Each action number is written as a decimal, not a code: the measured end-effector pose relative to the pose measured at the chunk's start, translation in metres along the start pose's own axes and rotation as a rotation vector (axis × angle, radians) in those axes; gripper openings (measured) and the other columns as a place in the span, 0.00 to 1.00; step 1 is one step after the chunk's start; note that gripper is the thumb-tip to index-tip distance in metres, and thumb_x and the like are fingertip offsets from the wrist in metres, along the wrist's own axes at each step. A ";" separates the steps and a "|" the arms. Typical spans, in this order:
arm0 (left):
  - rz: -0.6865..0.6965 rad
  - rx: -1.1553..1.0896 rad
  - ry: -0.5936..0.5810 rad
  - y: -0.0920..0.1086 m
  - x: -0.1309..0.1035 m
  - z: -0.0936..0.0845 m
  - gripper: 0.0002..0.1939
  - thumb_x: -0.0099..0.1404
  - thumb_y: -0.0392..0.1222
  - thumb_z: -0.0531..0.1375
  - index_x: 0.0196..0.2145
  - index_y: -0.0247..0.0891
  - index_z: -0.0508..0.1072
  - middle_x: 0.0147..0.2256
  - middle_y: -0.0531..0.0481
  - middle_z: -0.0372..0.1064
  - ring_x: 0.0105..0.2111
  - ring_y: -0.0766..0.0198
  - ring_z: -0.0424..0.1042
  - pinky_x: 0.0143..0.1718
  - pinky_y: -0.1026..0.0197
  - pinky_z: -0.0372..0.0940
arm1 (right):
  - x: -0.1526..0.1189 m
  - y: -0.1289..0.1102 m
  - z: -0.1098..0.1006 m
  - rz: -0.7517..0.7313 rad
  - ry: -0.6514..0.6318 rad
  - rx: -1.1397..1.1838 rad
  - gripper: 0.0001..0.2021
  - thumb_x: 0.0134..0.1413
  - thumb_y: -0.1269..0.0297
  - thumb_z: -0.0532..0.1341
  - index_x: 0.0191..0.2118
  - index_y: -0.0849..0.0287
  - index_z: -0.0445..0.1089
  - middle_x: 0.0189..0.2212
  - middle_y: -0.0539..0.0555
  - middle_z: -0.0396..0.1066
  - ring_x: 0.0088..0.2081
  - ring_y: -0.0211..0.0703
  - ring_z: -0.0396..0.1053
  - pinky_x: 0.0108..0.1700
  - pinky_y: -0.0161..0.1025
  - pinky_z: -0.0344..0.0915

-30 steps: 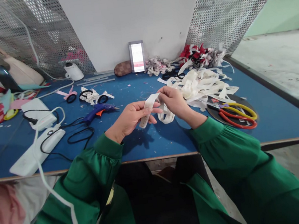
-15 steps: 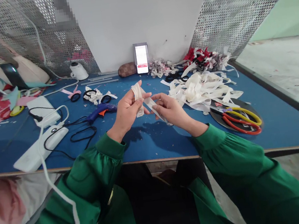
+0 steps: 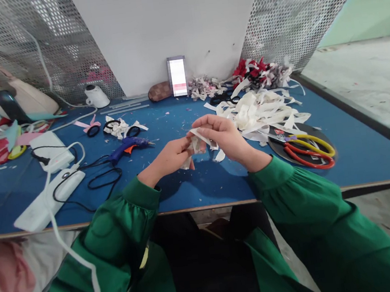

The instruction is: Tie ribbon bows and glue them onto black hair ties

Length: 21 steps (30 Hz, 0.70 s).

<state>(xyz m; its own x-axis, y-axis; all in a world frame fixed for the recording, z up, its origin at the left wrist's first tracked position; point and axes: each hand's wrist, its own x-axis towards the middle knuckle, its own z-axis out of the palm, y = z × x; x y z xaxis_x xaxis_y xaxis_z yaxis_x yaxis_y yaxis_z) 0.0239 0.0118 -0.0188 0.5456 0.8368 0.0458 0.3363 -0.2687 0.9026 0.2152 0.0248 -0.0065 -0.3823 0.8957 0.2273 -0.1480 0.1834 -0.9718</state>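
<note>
Both hands point(image 3: 202, 145) pinching ribbon strip point(image 3: 196, 143), above table point(image 3: 203, 183)

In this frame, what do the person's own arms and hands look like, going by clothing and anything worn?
Both arms are in long, shiny green sleeves, full and gathered into close cuffs at the wrists. The left hand and right hand are bare: no gloves, and no rings, watch or bracelet that I can make out. No markings show on the sleeves.

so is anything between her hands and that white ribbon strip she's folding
Nothing visible. Both the left hand and the right hand already pinch the white fabric ribbon strip directly, above the blue tabletop.
</note>
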 end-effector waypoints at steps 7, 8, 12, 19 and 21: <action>-0.082 -0.178 -0.093 0.010 -0.002 -0.001 0.11 0.68 0.44 0.57 0.43 0.33 0.69 0.37 0.42 0.78 0.25 0.61 0.78 0.26 0.62 0.67 | -0.001 -0.001 -0.001 0.042 -0.010 0.115 0.16 0.52 0.54 0.68 0.41 0.58 0.68 0.34 0.55 0.78 0.22 0.36 0.67 0.20 0.36 0.67; -0.087 -0.199 -0.097 0.011 -0.002 -0.001 0.12 0.68 0.45 0.57 0.42 0.33 0.69 0.37 0.42 0.78 0.25 0.61 0.78 0.26 0.62 0.67 | -0.001 -0.001 -0.001 0.054 -0.013 0.116 0.16 0.52 0.54 0.68 0.41 0.58 0.69 0.36 0.55 0.78 0.21 0.35 0.67 0.20 0.36 0.66; -0.093 -0.231 -0.107 0.012 -0.003 0.001 0.18 0.70 0.53 0.56 0.43 0.33 0.69 0.39 0.40 0.78 0.25 0.61 0.78 0.27 0.62 0.69 | -0.002 -0.002 -0.001 0.061 -0.002 0.103 0.15 0.53 0.55 0.68 0.41 0.59 0.69 0.41 0.57 0.78 0.20 0.34 0.66 0.20 0.37 0.67; -0.146 -0.148 -0.100 0.013 -0.004 0.004 0.19 0.68 0.53 0.59 0.42 0.32 0.72 0.37 0.39 0.79 0.20 0.66 0.74 0.20 0.66 0.64 | 0.000 -0.004 -0.006 0.054 -0.008 0.110 0.17 0.56 0.53 0.65 0.46 0.59 0.70 0.47 0.59 0.76 0.25 0.34 0.70 0.27 0.37 0.70; -0.165 -0.212 -0.142 0.015 -0.006 0.004 0.19 0.68 0.52 0.60 0.45 0.31 0.73 0.36 0.39 0.80 0.19 0.66 0.73 0.19 0.67 0.63 | 0.005 0.001 -0.012 0.017 0.073 0.136 0.21 0.59 0.50 0.62 0.52 0.56 0.68 0.51 0.58 0.74 0.30 0.38 0.74 0.30 0.38 0.72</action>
<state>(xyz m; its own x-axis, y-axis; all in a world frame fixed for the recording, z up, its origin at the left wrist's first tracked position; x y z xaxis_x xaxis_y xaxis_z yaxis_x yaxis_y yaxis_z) 0.0285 0.0014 -0.0073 0.6036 0.7819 -0.1561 0.2699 -0.0162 0.9627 0.2240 0.0342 -0.0068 -0.3190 0.9263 0.2003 -0.2664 0.1152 -0.9570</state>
